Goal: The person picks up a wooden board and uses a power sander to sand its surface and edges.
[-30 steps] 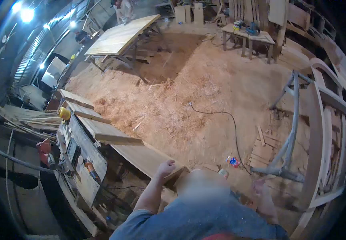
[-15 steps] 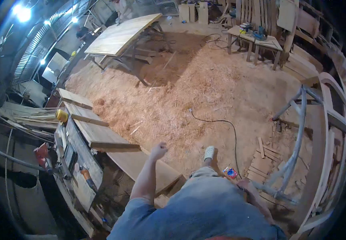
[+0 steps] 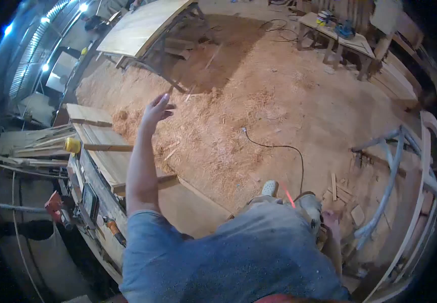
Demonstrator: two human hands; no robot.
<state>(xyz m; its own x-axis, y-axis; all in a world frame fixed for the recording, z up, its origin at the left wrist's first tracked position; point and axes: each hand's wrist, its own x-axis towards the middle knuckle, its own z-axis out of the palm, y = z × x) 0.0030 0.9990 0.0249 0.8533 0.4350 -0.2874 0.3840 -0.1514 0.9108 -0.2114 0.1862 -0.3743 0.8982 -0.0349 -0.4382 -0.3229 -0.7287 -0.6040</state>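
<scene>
My left hand (image 3: 159,108) is raised at arm's length, fingers apart and holding nothing. In this view it overlaps the floor of wood shavings (image 3: 218,126), and my forearm passes in front of wide planks (image 3: 193,204) with timber pieces laid across them. Low by my right thigh hangs my right hand (image 3: 331,221), blurred, its fingers mostly hidden; I cannot tell what it holds. A yellowish edge shows close beside it. Ahead of that hand are a pale grey shape (image 3: 309,206) and a thin red streak (image 3: 288,194). My left clog (image 3: 270,188) is on the floor.
A large panel (image 3: 142,25) rests on trestles at the back left. A black cable (image 3: 279,146) crosses the floor. A small bench (image 3: 337,38) carries a blue power tool (image 3: 345,30). An orange-handled tool (image 3: 114,230) lies on the left bench. A metal frame (image 3: 392,177) stands at right.
My left hand has swung forward and up, its fingers unfolding from a curl. My right hand has moved right and slightly forward. The view has shifted, and the bright packet near my foot is out of sight.
</scene>
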